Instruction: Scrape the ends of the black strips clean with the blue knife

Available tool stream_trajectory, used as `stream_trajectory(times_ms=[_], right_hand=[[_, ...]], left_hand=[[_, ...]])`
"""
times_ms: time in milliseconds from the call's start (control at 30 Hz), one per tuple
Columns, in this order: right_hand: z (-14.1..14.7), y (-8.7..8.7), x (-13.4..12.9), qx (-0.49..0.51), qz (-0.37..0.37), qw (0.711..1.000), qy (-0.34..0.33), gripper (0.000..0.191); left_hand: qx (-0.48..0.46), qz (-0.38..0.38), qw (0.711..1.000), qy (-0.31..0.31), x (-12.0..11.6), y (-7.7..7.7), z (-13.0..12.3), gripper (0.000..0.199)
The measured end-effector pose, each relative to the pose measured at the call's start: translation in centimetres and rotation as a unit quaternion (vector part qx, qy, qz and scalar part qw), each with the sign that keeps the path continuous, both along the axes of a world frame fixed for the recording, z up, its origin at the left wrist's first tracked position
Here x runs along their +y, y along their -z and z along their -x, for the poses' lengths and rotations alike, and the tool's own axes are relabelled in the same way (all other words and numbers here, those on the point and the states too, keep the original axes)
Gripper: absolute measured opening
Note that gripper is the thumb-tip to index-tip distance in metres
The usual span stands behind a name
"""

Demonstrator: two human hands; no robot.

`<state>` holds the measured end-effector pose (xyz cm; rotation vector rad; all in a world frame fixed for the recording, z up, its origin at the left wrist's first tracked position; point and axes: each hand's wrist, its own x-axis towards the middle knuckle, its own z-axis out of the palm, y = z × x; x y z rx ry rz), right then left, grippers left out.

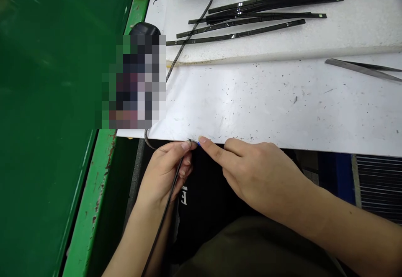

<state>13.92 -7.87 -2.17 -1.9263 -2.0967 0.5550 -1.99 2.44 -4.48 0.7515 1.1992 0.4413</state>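
Note:
My left hand (172,162), at the table's front edge, pinches one end of a thin black strip (163,222) between thumb and fingers. The strip runs down along my left forearm and out of the bottom of the view. My right hand (251,164) is closed, its index finger stretched to the left thumb tip. Under that fingertip a small blue and metal tool (198,143) shows and meets the strip's end. My right hand hides most of it, so I cannot tell its exact kind.
Several glossy black strips (251,19) lie on a white foam slab (345,34). Metal tweezers (364,67) rest at the right. Dark shavings dot the white table (251,101). A braided cable (180,51) crosses the left side, near a pixelated object (135,88) and a green frame (97,193).

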Motion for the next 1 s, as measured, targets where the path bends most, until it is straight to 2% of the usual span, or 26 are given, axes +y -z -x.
stream_trajectory(times_ms=[400,667,1000], right_hand=[[0.15,-0.11,0.07,-0.035,-0.019,0.999,-0.006,0.059],[-0.28,-0.07,0.45,0.042,0.011,0.999,0.015,0.061],[-0.44,-0.1,0.41,0.04,0.006,0.999,0.006,0.059]], left_hand=[[0.008,-0.002,1.0,0.008,0.04,0.09,0.11,0.019],[-0.007,-0.002,1.0,0.007,0.31,0.25,0.19,0.019],[-0.003,-0.001,1.0,0.021,0.47,0.32,0.36,0.023]])
